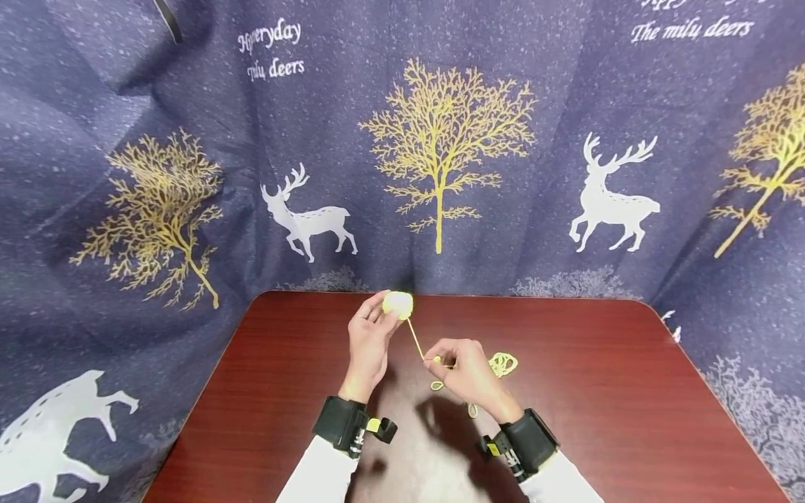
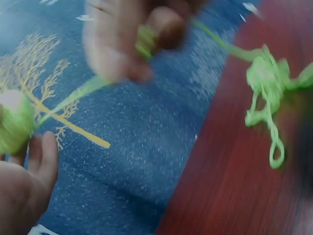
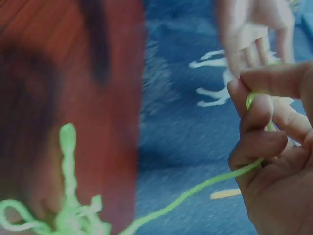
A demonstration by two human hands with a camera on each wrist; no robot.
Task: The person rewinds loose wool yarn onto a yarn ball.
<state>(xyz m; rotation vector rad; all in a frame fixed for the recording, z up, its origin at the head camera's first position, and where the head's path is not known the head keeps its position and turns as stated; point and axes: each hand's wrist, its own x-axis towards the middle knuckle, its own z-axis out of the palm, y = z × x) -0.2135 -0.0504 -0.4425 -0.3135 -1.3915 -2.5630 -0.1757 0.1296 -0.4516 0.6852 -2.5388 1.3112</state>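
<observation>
A small ball of yellow-green yarn [image 1: 398, 304] is held up in my left hand [image 1: 370, 337], between thumb and fingers. From it a taut strand runs down to my right hand [image 1: 462, 365], which pinches the yarn between thumb and forefinger. In the right wrist view the strand passes through the curled fingers [image 3: 259, 142] and trails off toward a loose tangle of yarn [image 3: 80, 218]. That tangle lies on the table beyond and beneath my right hand, with a few loops sticking out. The left wrist view shows the right hand blurred.
The red-brown wooden table [image 1: 264, 391] has rounded far corners. Behind it hangs a dark blue curtain [image 1: 490, 265] printed with trees and deer. Each wrist wears a black band [image 1: 339, 423] with a small camera.
</observation>
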